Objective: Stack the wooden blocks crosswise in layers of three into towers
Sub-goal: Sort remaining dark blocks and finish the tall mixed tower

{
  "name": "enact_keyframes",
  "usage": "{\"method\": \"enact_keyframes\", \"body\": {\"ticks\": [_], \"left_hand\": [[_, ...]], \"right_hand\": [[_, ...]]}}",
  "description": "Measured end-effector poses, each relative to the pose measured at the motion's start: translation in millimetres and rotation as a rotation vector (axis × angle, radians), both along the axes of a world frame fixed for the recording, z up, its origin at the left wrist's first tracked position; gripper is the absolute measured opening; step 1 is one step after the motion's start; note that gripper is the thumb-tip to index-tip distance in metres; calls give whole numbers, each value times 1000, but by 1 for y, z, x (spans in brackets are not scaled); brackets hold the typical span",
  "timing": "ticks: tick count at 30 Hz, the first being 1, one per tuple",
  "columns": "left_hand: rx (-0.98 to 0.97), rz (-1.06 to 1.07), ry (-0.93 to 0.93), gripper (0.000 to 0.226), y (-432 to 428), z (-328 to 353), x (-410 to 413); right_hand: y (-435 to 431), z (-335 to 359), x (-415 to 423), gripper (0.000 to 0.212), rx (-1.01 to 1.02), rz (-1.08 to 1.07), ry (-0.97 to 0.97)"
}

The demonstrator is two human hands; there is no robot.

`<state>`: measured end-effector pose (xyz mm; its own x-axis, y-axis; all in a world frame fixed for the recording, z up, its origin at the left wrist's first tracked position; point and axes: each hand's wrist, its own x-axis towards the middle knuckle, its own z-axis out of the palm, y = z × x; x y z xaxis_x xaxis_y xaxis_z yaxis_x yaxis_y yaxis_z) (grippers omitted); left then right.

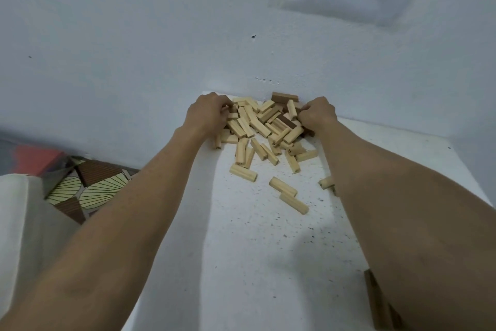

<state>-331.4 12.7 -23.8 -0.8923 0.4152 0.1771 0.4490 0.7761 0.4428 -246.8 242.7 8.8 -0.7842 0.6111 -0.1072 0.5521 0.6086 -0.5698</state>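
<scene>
Progress looks nil: no tower stands yet. Dark brown wooden blocks [375, 301] lie at the near right edge of the white speckled table [255, 263], and stray pale wooden blocks [294, 203] mid-top. The jumbled heap of blocks [257, 121] sits at the far edge. The left hand [208, 113] and right hand [318, 114] flank it, fingers curled in; I cannot tell whether they pinch any.

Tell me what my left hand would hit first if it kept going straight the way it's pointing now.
The pile of wooden blocks: your left hand has its curled fingers right at the pile's left edge. The wall looks close behind the pile, though depth is hard to judge.
</scene>
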Motion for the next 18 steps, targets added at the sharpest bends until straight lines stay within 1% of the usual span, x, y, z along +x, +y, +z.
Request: {"method": "enact_keyframes", "body": {"ticks": [5, 8, 11, 14, 18], "left_hand": [[23, 12, -90, 36, 5, -1, -4], [44, 12, -106, 35, 5, -1, -4], [74, 4, -99, 34, 4, -3, -2], [85, -1, -77, 34, 6, -5, 0], [95, 11, -47, 35, 7, -6, 1]], "right_hand": [[2, 2, 0, 26, 3, -1, -28], [1, 3, -1, 26, 10, 19, -41], [2, 4, -2, 22, 36, 33, -46], [4, 4, -1, 31, 64, 50, -22], [4, 6, -1, 47, 29, 129, -12]]}}
